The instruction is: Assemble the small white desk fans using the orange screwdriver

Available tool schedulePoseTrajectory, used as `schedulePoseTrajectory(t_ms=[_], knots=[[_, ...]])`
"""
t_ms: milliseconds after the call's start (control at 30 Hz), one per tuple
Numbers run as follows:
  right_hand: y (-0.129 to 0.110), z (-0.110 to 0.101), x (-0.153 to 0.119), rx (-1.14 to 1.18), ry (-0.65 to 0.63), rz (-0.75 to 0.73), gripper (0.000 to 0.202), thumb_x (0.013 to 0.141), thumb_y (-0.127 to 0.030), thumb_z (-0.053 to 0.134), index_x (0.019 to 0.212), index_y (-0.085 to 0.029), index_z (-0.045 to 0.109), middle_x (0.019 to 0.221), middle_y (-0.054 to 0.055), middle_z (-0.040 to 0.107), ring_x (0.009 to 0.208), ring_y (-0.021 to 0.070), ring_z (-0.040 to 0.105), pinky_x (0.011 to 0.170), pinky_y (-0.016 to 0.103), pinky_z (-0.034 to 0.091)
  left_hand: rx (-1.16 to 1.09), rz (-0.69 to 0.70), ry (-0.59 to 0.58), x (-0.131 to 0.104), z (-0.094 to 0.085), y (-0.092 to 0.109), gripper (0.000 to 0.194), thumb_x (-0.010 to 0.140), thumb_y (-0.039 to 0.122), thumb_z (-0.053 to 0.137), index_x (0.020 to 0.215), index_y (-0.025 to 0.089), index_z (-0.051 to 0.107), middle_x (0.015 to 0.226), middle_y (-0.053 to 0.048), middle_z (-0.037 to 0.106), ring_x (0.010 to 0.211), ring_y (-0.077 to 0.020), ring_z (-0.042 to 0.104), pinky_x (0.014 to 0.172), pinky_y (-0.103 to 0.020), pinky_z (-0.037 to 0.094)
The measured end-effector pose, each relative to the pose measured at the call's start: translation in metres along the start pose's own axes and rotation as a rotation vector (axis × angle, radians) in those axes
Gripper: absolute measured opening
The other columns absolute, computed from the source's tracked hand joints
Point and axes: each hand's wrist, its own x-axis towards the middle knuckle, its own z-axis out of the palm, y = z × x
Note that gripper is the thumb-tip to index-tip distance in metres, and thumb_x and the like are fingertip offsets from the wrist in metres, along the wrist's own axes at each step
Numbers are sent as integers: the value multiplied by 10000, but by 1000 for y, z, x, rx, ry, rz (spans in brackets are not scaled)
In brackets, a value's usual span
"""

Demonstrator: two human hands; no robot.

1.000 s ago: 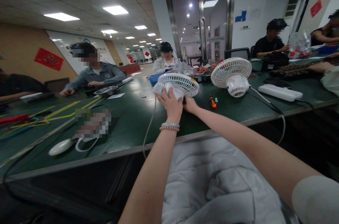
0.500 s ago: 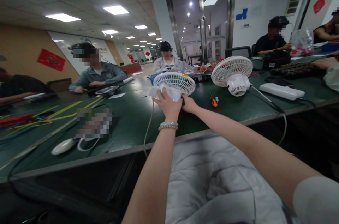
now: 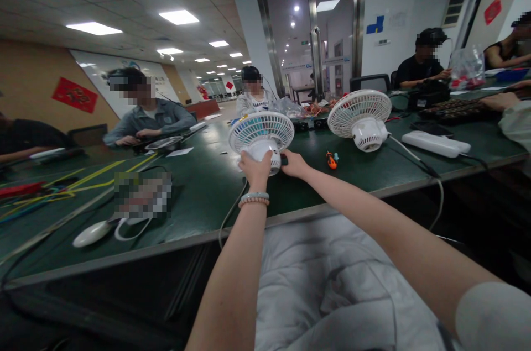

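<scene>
A white fan (image 3: 261, 131) stands on the green table in front of me, its grille facing away and its rounded motor housing towards me. My left hand (image 3: 256, 166) is wrapped round the left and lower side of that housing. Close against the housing's right side, my right hand (image 3: 294, 165) is closed with fingers pinched; a small dark thing shows at its fingertips, too little of it to name. A cord (image 3: 229, 218) runs from below the fan over the table edge. To the right lies a small orange-handled screwdriver (image 3: 331, 160).
A second white fan (image 3: 367, 124) stands on the right, its cord hanging over the edge. Beyond it lies a white power strip (image 3: 435, 143). A white computer mouse (image 3: 92, 234) and coloured cables (image 3: 66, 190) are at left. Several people sit around the green table (image 3: 199, 185).
The fan has turned and tilted, so its motor housing now faces me more and its grille stands higher. My left hand has shifted down from the top of the housing to its side.
</scene>
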Motion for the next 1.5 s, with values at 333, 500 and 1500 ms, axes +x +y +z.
schedulePoseTrajectory(t_ms=[333,500,1500], knots=[[-10,-27,-6,-407,77,-24,368,706,-174,512,1071,-129,528,1068,152,554,1071,261,465,939,439,340,134,29,126,-13,-3,7,684,689,526,500,1302,266,345,1367,-153,260,1198,-389,307,910,-597,299],[-9,-50,-12,-429,225,-30,304,762,-201,464,1046,-130,545,1103,159,530,1188,285,352,990,490,247,172,96,144,-18,-7,11,675,723,479,478,1326,228,307,1354,-174,273,1205,-398,290,915,-603,288],[74,-178,-77,-827,360,534,835,694,-526,563,1352,-170,192,1111,183,476,928,302,541,727,361,410,538,970,-629,-68,74,74,419,812,376,406,1165,155,447,1002,-128,618,950,-233,575,769,-329,443]])
